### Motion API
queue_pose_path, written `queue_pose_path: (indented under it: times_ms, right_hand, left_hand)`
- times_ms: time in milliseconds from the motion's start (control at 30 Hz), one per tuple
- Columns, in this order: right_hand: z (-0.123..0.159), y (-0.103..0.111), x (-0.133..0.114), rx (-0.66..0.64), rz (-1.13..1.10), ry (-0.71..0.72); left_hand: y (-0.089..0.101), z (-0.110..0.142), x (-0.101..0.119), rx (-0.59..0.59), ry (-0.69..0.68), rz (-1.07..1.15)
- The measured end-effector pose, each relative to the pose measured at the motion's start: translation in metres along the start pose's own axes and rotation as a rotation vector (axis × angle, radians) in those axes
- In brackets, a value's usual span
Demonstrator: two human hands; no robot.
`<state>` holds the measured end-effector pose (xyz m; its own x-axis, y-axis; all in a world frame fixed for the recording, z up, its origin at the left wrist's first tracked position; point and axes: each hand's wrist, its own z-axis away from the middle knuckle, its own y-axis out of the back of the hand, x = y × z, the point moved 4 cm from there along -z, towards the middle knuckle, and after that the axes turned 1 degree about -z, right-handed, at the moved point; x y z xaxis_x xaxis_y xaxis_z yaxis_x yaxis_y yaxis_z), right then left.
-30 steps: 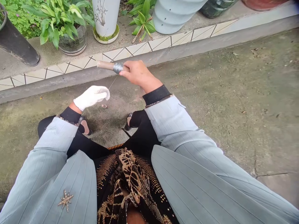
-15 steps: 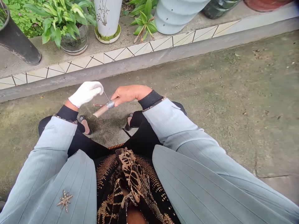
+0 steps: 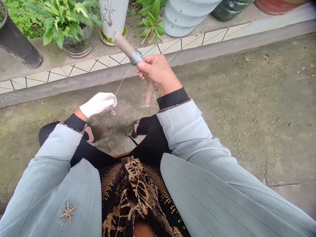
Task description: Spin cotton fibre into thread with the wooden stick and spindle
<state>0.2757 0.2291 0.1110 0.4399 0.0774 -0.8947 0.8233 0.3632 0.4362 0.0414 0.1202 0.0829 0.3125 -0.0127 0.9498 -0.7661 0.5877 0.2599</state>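
My bare right hand (image 3: pixel 158 69) grips a forked wooden stick (image 3: pixel 125 46), its thumb pressed beside a coil of silvery wire (image 3: pixel 136 57) wound around the stick. The stick's thick end points up and left, over the ledge, and a forked piece shows below my palm. In a white glove, my left hand (image 3: pixel 100 103) is closed on the thin loose wire (image 3: pixel 122 81), which runs taut up toward the coil. Just below the gloved fingers a small twig end (image 3: pixel 113 112) is visible; whether it lies on the ground I cannot tell.
Ahead runs a low concrete ledge (image 3: pixel 55 59) with a tiled front. On it stand a dark tube pot (image 3: pixel 19 39), a clear pot (image 3: pixel 78 44) with a leafy plant, a white pot (image 3: pixel 113 16) and a pale ribbed pot (image 3: pixel 189 16). Concrete ground (image 3: pixel 234 98) extends to the right.
My right hand has risen and moved right, turning the stick so its thick end points up and left. My left hand has shifted slightly right and down; the visible wire between them is longer.
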Motion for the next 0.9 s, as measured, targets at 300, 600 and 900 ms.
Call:
queue_pose_path:
  times_ms: [300, 600, 900]
  right_hand:
    - [0.008, -0.044, -0.003, -0.236, 0.841, -0.026]
    - [0.028, -0.074, 0.002, -0.893, 0.722, -0.050]
    - [0.039, -0.064, -0.028, -0.943, 0.207, 0.084]
  left_hand:
    - [-0.005, 0.003, 0.004, -0.040, -0.031, 0.005]
    - [0.021, 0.002, 0.006, 0.176, -0.044, -0.314]
    - [0.021, -0.007, -0.016, 0.431, -0.015, -0.148]
